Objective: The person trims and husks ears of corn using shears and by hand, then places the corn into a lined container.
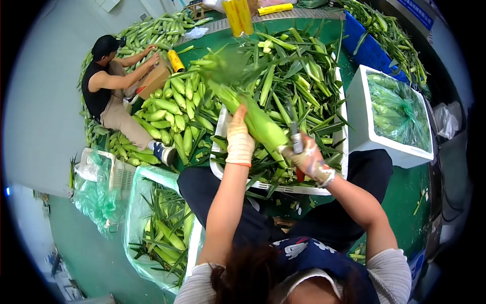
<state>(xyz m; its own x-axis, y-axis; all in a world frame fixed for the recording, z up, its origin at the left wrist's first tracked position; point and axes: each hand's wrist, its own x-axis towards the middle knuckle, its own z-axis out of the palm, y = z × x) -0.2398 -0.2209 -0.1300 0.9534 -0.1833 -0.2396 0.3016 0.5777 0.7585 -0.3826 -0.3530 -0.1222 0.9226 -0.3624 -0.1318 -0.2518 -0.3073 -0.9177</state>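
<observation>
My left hand (239, 137), in a pale glove, is closed around a green ear of corn (263, 125) in its husk. The ear slants from upper left down to my right hand. My right hand (311, 159), in a stained glove, grips a knife (295, 134) with its metal part pointing up beside the ear's lower end. A bit of red shows below that hand. Below both hands sits a white tub (344, 147) heaped with corn husks and leaves (304, 91). Blurred leaves trail off the ear's upper end.
A co-worker (106, 76) sits at the left by a cardboard box (155, 78) and piled corn (177, 104). At my lower left stands a lined box (132, 223) of corn. A white foam box (358, 109) and blue crate (372, 50) stand at the right.
</observation>
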